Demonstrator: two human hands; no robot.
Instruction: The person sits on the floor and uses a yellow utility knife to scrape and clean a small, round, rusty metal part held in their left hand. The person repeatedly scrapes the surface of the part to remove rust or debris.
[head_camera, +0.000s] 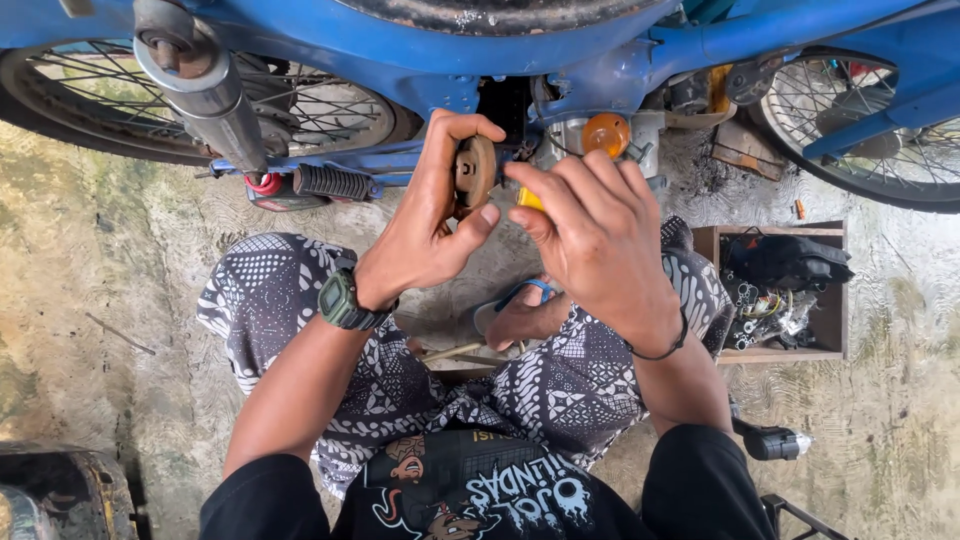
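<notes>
We hold a rusty round part (474, 172) up in front of the blue motorbike frame (560, 45). Our left hand (432, 215) grips its rim between thumb and fingers, while our right hand (590, 235) pinches something small and yellow against it. With such fingertip grips, either piece could slip to the floor (120, 280).

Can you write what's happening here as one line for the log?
left hand: holds round rusty part | right hand: fingers at part | blue motorbike: just ahead | wooden box: right side
</notes>
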